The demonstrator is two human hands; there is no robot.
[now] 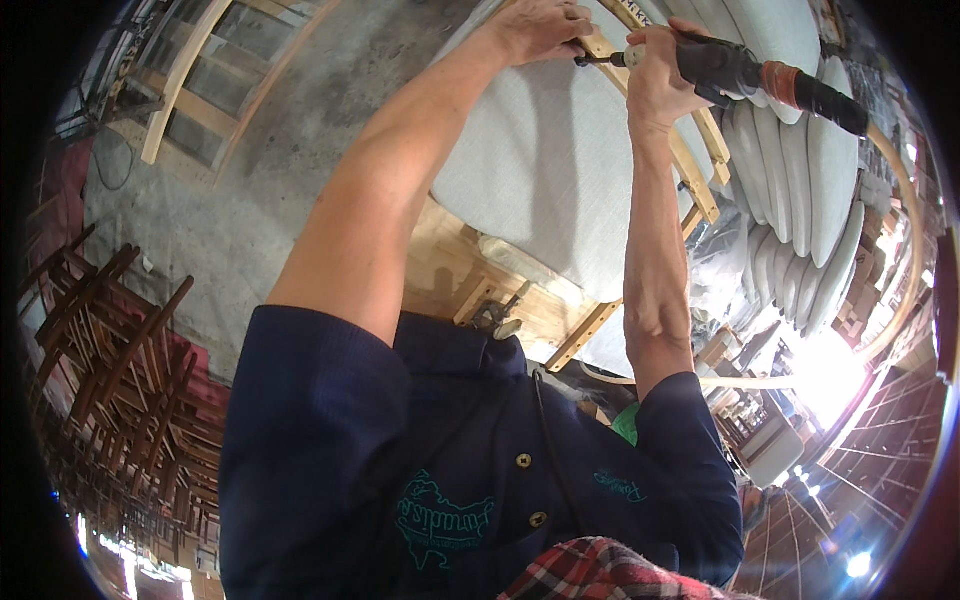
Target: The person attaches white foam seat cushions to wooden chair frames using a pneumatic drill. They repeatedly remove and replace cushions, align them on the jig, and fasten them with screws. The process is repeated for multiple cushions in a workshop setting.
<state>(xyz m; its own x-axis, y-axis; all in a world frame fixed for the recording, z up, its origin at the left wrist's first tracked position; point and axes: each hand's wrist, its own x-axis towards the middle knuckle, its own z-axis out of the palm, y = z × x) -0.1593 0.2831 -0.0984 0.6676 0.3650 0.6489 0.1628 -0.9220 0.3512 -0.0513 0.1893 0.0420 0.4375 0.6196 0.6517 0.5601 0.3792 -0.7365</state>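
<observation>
Both my arms reach out to the far side of a grey upholstered panel [545, 150]. My right hand [660, 85] is wrapped round a black power driver [725, 68] with an orange band and a hose at its back end. The driver's tip points left, at a light wooden strip [680, 150] lying over the grey fabric. My left hand [545, 30] is closed at the strip beside that tip, its fingers bent. A small dark piece shows by its fingertips, too small to name. Whether the tip touches a screw cannot be made out.
Grey cushions [800, 170] are stacked at the right, and a pale hose [910, 220] curves down past them. Wooden slat frames [195, 80] lie on the concrete floor [185, 235] at the far left. Brown chair frames [120, 350] are piled at the left. A plywood surface [440, 255] lies nearer me.
</observation>
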